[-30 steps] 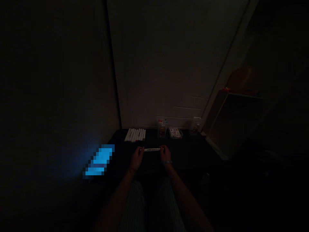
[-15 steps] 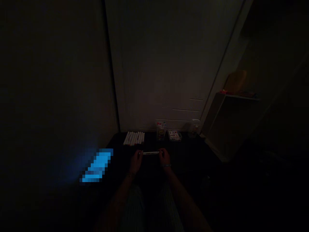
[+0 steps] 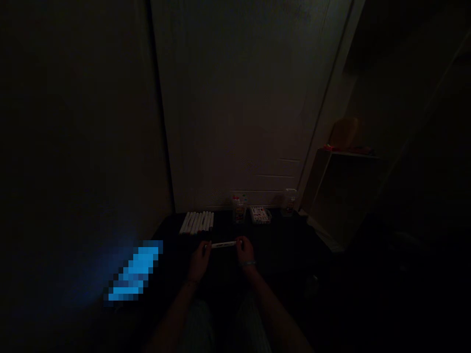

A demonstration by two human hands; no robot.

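A white marker (image 3: 223, 244) is stretched level between my two hands, just above the dark table. My left hand (image 3: 200, 257) pinches its left end, and my right hand (image 3: 245, 250) pinches its right end. Beyond my left hand, several white markers (image 3: 197, 222) lie side by side in a row. Past my right hand stands a clear container (image 3: 239, 211) with red and green tops showing in it. To its right is a clear case (image 3: 260, 214) that holds several white markers. Dim light hides the fine detail of my fingers.
Another clear container (image 3: 289, 203) stands at the back right of the dark table (image 3: 283, 245). A pale panel (image 3: 235, 108) rises behind. At the left glows a blurred blue screen (image 3: 134, 272). A cabinet (image 3: 342, 191) with a yellowish object (image 3: 345, 132) on top is at the right.
The whole view has shifted, so things sit lower and further left. Both hands keep hold of the marker, which now tilts slightly up toward the right.
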